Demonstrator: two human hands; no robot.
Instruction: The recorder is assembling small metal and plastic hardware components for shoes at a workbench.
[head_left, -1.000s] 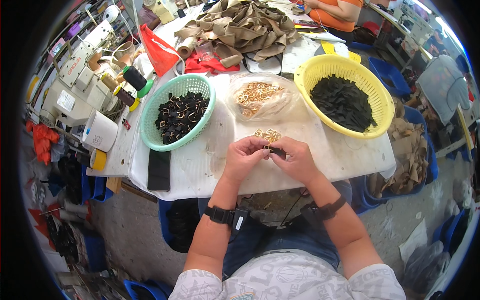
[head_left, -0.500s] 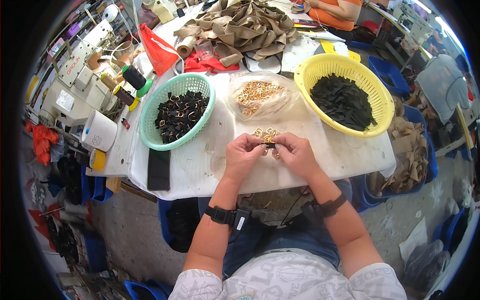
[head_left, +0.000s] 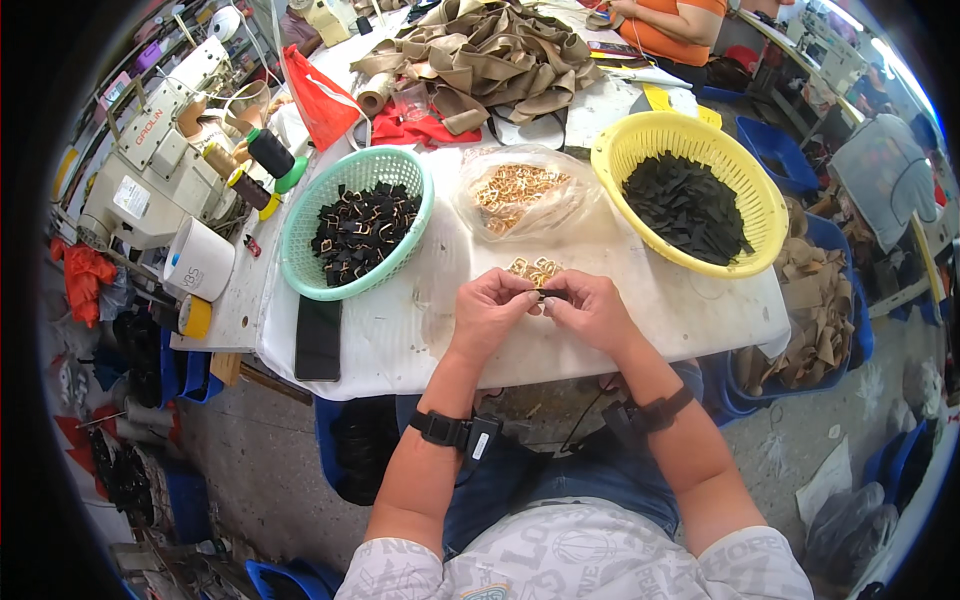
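My left hand (head_left: pixel 490 308) and my right hand (head_left: pixel 594 310) meet near the table's front edge, both closed in a pinch on one short black fabric strip (head_left: pixel 551 294). Fingers cover most of the strip, and whether a ring sits in it cannot be made out. Just beyond my fingertips lies a small pile of gold metal rings (head_left: pixel 536 268). Farther back, a clear plastic bag (head_left: pixel 563 213) holds many more such rings. To the right a yellow basket (head_left: pixel 770 215) contains loose black strips. At the left, black strips fitted with gold rings fill a mint-green basket (head_left: pixel 293 250).
A black phone (head_left: pixel 318 342) lies by the green basket. Behind are a heap of brown material pieces (head_left: pixel 500 60) and a red cloth (head_left: pixel 420 122). A sewing machine (head_left: pixel 160 170) and thread spools (head_left: pixel 268 152) stand left. Another person in orange (head_left: pixel 675 30) is at the far side.
My hands stay in nearly the same place, while my fingers have shifted on the black strip. The gold piece seen at it before is now hidden.
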